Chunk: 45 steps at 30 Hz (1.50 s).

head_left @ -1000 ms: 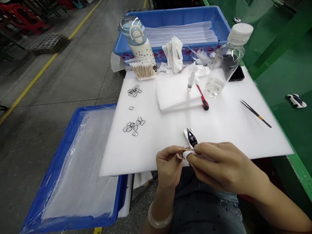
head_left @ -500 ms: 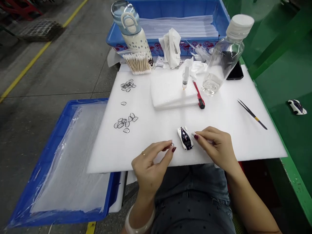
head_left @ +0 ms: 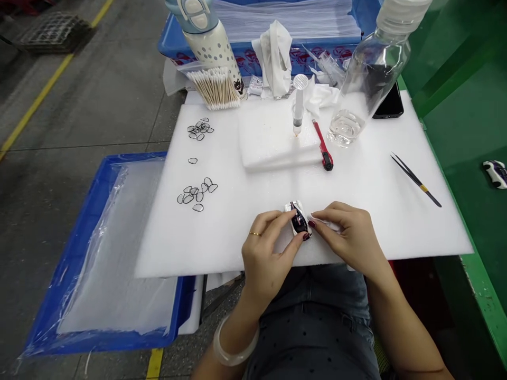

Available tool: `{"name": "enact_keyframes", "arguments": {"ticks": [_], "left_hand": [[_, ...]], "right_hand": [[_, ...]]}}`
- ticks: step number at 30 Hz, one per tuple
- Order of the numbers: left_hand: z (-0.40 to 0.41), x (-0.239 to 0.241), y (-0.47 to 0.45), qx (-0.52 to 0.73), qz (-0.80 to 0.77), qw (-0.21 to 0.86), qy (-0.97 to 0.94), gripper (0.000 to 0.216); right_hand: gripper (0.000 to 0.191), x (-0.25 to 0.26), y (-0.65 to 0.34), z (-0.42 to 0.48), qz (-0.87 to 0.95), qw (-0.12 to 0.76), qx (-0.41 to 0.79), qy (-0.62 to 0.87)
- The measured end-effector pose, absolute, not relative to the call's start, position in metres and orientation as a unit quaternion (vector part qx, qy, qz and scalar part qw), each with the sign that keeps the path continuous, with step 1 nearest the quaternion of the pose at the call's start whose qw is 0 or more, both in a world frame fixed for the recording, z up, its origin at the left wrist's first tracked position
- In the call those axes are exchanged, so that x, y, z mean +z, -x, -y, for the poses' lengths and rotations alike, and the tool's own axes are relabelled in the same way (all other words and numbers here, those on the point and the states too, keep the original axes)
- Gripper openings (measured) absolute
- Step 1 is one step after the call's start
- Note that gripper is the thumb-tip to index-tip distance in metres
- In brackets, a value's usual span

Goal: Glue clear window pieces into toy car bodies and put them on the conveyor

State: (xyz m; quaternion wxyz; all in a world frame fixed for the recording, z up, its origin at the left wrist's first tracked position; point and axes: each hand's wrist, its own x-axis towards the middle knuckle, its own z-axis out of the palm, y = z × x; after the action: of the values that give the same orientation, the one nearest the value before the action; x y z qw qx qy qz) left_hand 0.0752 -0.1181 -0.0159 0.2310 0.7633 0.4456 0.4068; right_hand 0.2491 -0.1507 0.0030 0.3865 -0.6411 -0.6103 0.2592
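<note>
A small white and dark toy car [head_left: 299, 222] sits near the front of the white foam board [head_left: 368, 232]. My left hand [head_left: 268, 253] grips it from the left, index finger on its top and thumb at its near end. On the car's right side, my right hand [head_left: 348, 232] is closed in a pinch on a crumpled white piece [head_left: 330, 224] that looks like tissue, its tip close to the car. Thin black oval rings lie at the left in an upper group [head_left: 200, 129] and a lower group [head_left: 194, 194], with a single ring [head_left: 192, 161] between them.
A foam block [head_left: 273, 140] bears a syringe [head_left: 298, 108]; a red cutter [head_left: 324, 148] lies beside it. Tweezers [head_left: 415, 179] rest at right. Behind stand cotton swabs [head_left: 216, 89], a tumbler [head_left: 217, 50] and a clear bottle [head_left: 366, 79]. Another toy car [head_left: 496, 174] is far right.
My left hand has moved right onto the toy car; the small loop that showed between its fingers is out of sight. More of the white piece shows in my right hand. The view has shifted slightly.
</note>
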Motion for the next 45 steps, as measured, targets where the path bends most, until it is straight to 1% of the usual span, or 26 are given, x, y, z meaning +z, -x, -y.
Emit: {"name": "enact_keyframes", "arguments": {"ticks": [4, 9, 15, 25, 27, 30, 31, 34, 38, 43, 45], "left_hand": [[0.117, -0.014, -0.073, 0.382, -0.462, 0.281, -0.75, 0.03], [0.117, -0.014, -0.072, 0.374, -0.464, 0.288, -0.75, 0.026], [0.114, -0.013, -0.072, 0.362, -0.465, 0.294, -0.753, 0.025], [0.104, 0.0, -0.069, 0.304, -0.46, 0.341, -0.761, 0.023], [0.096, 0.002, -0.063, 0.266, -0.421, 0.362, -0.788, 0.031], [0.083, 0.004, -0.054, 0.208, -0.326, 0.395, -0.834, 0.054], [0.079, 0.004, -0.052, 0.199, -0.301, 0.404, -0.841, 0.056], [0.074, 0.002, -0.05, 0.206, -0.278, 0.422, -0.838, 0.049], [0.076, -0.002, -0.051, 0.226, -0.296, 0.408, -0.833, 0.039], [0.078, -0.004, -0.051, 0.229, -0.297, 0.405, -0.834, 0.037], [0.078, -0.005, -0.051, 0.237, -0.299, 0.402, -0.832, 0.037]], "right_hand": [[0.012, 0.004, -0.247, 0.148, 0.61, 0.381, 0.248, 0.65], [0.01, 0.002, -0.244, 0.149, 0.613, 0.384, 0.223, 0.653], [0.011, -0.002, -0.241, 0.153, 0.621, 0.385, 0.192, 0.655], [0.012, 0.001, -0.243, 0.151, 0.614, 0.377, 0.233, 0.653], [0.011, 0.002, -0.244, 0.151, 0.611, 0.38, 0.24, 0.651], [0.012, 0.002, -0.245, 0.151, 0.608, 0.383, 0.245, 0.651], [0.012, 0.001, -0.245, 0.152, 0.607, 0.383, 0.245, 0.651], [0.011, 0.001, -0.244, 0.152, 0.606, 0.378, 0.242, 0.657], [0.012, 0.002, -0.238, 0.151, 0.605, 0.359, 0.229, 0.673], [0.014, 0.007, -0.236, 0.149, 0.633, 0.287, 0.22, 0.685], [0.013, 0.008, -0.239, 0.15, 0.65, 0.28, 0.218, 0.672]]}}
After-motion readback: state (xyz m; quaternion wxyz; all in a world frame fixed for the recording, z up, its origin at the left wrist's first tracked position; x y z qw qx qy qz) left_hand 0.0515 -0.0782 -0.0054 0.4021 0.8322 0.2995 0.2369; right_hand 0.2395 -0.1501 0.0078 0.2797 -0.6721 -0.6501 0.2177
